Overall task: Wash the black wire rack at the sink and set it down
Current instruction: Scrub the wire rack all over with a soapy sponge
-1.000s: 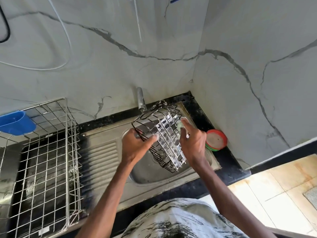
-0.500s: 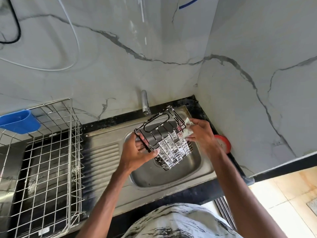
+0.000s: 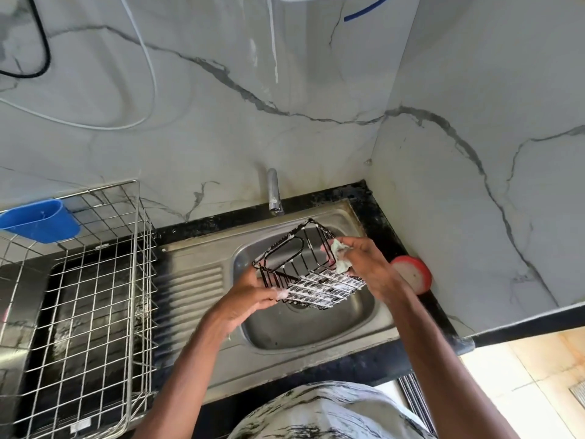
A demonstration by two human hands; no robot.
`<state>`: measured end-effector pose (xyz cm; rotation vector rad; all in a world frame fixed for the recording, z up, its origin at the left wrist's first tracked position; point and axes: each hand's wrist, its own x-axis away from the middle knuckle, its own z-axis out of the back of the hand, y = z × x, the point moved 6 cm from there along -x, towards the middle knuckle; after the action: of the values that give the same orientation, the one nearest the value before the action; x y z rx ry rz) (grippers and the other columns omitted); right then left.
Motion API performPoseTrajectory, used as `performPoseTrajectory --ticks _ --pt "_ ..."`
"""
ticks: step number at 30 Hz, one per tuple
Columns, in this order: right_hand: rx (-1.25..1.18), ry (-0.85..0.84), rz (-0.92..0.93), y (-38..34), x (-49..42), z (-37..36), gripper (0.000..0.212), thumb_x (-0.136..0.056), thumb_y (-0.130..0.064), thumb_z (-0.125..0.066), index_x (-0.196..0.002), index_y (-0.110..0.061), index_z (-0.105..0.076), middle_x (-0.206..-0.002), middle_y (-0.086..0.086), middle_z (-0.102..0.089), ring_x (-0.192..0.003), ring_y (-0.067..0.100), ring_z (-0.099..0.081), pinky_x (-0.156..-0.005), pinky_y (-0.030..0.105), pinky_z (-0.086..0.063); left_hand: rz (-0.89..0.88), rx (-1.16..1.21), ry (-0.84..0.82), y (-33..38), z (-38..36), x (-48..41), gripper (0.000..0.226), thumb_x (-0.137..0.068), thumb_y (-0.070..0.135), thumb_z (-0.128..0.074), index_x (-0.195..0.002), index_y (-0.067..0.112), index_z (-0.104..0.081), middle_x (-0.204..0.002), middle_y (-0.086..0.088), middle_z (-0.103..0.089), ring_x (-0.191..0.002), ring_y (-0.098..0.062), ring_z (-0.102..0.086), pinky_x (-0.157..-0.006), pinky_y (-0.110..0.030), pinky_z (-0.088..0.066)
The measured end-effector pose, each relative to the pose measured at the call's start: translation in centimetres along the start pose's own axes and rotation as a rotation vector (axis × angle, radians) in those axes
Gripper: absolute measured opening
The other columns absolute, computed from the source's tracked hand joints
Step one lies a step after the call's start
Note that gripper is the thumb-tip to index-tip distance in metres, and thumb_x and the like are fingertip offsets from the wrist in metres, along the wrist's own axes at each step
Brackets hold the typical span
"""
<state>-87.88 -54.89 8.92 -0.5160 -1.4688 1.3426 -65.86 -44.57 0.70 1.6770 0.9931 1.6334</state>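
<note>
The washing step was in hand, at the soaping stage by the look of it. The black wire rack with its oval handle loop (image 3: pixel 311 274) was held tilted in the air above the bowl of the stainless steel sink (image 3: pixel 316 334), touching neither the bowl nor the draining ribs. The left hand (image 3: pixel 250 296) gripped the rack's near left corner, fingers curled round the wires, with white suds on the fingertips and along the rack's lower grid. The right hand (image 3: pixel 368 264) pinched a crumpled pale green scrubbing cloth (image 3: pixel 341 257) and pressed it against the rack's right side.

No water could be seen running from the short chrome tap (image 3: pixel 273 193) behind the rack. The next move would probably call for turning the rack to bring the unscrubbed sides to the cloth, then rinsing off the foam before setting it down; wet, soapy wire is likely to be slippery, so the left grip would need to hold firm.

The sink sat in a black stone worktop (image 3: pixel 378 217) in a corner of grey-veined marble-look wall (image 3: pixel 221 137). A round red-rimmed tub (image 3: pixel 413 274) stood just right of the sink. To the left stood a silver wire dish drainer (image 3: pixel 104 296) with a blue plastic cup (image 3: pixel 39 221) hung on its back rim. Pale floor tiles (image 3: pixel 538 384) showed at lower right.
</note>
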Motion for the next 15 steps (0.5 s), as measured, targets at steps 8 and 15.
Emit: performPoseTrajectory --ticks 8,15 --pt "0.205 -0.056 0.037 0.1 -1.0 -2.1 0.05 -0.095 0.002 -0.052 -0.088 -0.041 -0.077 -0.099 -0.006 -0.075 -0.089 0.011 -0.064 -0.084 0.032 -0.05 0.154 -0.009 0.156 3.2 -1.4 1.4 0.134 -0.046 0.083 -0.086 -0.155 0.024 -0.036 -0.163 -0.011 -0.035 -0.138 -0.033 -0.047 -0.104 -0.06 -0.052" --pt "0.365 -0.122 0.17 -0.2 -1.0 -3.7 0.037 -0.095 0.0 -0.053 -0.101 -0.028 -0.076 -0.095 0.001 -0.075 -0.08 0.029 -0.064 -0.07 0.039 -0.046 0.197 -0.141 0.16 3.1 -1.7 0.7 0.07 -0.076 0.067 -0.078 -0.128 0.029 -0.05 -0.166 -0.01 -0.033 -0.146 -0.035 -0.04 -0.11 -0.06 -0.047"
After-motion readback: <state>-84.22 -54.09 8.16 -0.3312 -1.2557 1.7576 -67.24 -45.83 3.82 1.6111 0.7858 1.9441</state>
